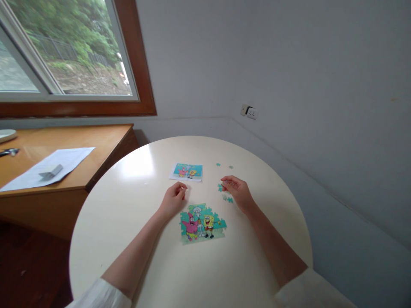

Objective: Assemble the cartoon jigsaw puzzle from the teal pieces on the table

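White sleeves [101, 295] at the near edge; both forearms extended over a round white table [154, 282].

Assembled puzzle section [192, 229]: flat on the table between the forearms, interlocking tabs exposed along its upper and right edges. Left hand [173, 199]: beside the section's upper left corner, fingers curled inward; whether they grip anything cannot be told. Right hand [240, 193]: fingertips at a loose teal piece [220, 187], thumb and fingers near each other; contact or grip cannot be told. Two joined or adjacent pieces [230, 199] lie just below that hand; two more pieces [218, 164] lie beyond it. Printed picture sheet [189, 172]: flat, beyond the left hand.
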{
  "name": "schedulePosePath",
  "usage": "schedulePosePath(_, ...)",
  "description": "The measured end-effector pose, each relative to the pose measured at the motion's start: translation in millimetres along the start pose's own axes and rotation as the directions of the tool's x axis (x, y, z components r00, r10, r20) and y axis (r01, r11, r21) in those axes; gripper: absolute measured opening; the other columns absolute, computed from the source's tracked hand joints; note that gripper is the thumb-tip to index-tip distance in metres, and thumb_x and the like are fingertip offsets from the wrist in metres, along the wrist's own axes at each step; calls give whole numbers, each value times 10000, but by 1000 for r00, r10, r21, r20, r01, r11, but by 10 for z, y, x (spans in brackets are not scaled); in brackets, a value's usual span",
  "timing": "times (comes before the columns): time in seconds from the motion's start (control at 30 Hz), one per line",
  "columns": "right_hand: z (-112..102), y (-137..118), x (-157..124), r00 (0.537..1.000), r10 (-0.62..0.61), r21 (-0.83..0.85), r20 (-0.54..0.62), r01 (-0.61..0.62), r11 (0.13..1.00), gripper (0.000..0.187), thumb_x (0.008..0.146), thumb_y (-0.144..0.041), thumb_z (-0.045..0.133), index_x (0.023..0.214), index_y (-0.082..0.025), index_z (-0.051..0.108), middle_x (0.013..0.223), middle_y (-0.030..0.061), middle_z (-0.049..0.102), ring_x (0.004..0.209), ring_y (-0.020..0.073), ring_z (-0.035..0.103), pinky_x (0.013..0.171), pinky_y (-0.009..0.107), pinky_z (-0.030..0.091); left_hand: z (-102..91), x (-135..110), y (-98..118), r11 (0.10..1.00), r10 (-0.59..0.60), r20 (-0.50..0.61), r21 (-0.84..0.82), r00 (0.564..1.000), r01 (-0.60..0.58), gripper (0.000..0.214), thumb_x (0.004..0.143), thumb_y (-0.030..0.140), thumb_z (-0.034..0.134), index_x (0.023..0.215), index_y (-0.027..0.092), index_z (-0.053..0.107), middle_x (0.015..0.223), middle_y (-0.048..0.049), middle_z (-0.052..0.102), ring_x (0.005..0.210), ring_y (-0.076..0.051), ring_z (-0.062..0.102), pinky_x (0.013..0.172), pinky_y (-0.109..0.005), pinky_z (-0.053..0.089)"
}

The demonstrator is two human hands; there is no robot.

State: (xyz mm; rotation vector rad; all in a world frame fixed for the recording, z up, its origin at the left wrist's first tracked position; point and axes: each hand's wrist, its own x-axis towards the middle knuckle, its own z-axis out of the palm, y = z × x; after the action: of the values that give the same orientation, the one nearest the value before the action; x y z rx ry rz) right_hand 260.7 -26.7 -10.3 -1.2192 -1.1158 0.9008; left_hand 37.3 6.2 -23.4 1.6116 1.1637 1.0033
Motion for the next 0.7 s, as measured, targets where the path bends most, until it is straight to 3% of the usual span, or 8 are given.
schedulePosePath(0.7,-6,23,2,999,-37,-11,31,38,999,281,624,-350,644,832,-163,623,558,-40,534,533,93,536,584,275,481,2,11,-23,1000,12,0,13,1000,-12,128,705,274,443,730,166,508,458,65,408,454,-92,384,488,-215,291)
